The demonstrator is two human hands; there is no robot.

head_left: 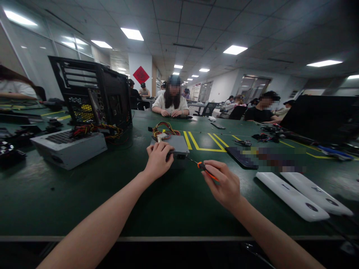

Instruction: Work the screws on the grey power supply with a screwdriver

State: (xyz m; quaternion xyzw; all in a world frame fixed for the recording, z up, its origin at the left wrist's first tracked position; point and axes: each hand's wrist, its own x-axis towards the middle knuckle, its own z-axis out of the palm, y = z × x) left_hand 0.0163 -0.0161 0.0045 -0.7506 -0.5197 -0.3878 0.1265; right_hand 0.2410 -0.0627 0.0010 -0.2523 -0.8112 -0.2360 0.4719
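Observation:
A small grey power supply rests on the green table in front of me, a bundle of coloured cables behind it. My left hand is closed over its left side, fingers on the top and thumb at the near face. In my right hand is a screwdriver with an orange and black handle. Its thin shaft points left, and the tip is at or very close to the right end of the power supply's near face; contact is too small to tell.
To the left stand an open black computer case and a larger grey power supply. Two white oblong devices and a dark phone-like slab lie right. A black panel rises far right. A person sits opposite.

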